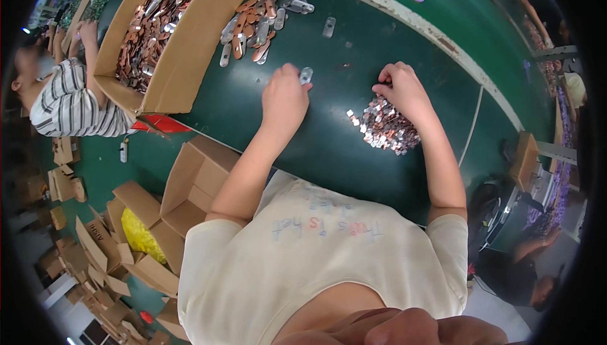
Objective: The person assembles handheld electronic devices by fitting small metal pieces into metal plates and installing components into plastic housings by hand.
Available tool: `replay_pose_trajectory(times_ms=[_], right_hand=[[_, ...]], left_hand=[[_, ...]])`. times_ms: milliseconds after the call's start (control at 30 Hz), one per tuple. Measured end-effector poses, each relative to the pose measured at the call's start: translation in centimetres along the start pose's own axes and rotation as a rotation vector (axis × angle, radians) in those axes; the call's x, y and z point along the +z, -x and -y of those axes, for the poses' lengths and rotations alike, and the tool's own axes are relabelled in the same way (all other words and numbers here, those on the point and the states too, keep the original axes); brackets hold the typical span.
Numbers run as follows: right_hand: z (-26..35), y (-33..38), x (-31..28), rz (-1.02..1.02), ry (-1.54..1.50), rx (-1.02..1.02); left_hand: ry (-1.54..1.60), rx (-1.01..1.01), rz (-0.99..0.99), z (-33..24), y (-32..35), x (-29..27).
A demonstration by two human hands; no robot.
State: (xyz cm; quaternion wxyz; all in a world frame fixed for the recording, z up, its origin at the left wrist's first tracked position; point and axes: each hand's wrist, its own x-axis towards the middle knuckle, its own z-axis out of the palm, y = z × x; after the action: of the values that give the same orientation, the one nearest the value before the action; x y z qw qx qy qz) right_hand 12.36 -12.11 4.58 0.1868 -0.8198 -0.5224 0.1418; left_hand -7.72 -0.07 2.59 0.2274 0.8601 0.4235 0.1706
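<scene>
My left hand [284, 99] is closed at the middle of the green table, gripping a small silvery metal plate [306, 75] with rounded ends that shows beside its fingertips. Over the upper edge of a heap of tiny square metal pieces [384, 129] is my right hand [406, 92]. Its thumb and fingers are pinched together; whatever lies between them is too small to make out. Farther off, left of centre, lies a loose pile of flat copper-coloured and silvery plates [254, 24], each with a hole. One silvery plate [329, 27] lies apart from that pile.
A cardboard box [183, 48] full of similar plates stands at the left of the table. Open cartons [201, 184], one with a yellow bag [142, 236], sit below left. Another person in a striped top [82, 108] works at far left. A pale rail [404, 16] borders the far edge.
</scene>
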Motion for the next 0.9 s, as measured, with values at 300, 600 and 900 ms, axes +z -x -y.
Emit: replay_pose_trajectory(times_ms=[300, 600, 900], right_hand=[[2.9, 2.8, -1.7, -0.003, -0.885, 0.116], [6.3, 6.6, -5.3, -0.035, -1.225, -0.104], [6.9, 8.3, -6.3, -0.136, -1.218, -0.166]], left_hand=[[1.149, -0.227, 0.364, -2.5, 0.8, -2.4], [1.231, -0.125, 0.341, -6.9, 3.0, -6.7], [1.118, 0.108, 0.197, -8.8, 4.5, -6.8]])
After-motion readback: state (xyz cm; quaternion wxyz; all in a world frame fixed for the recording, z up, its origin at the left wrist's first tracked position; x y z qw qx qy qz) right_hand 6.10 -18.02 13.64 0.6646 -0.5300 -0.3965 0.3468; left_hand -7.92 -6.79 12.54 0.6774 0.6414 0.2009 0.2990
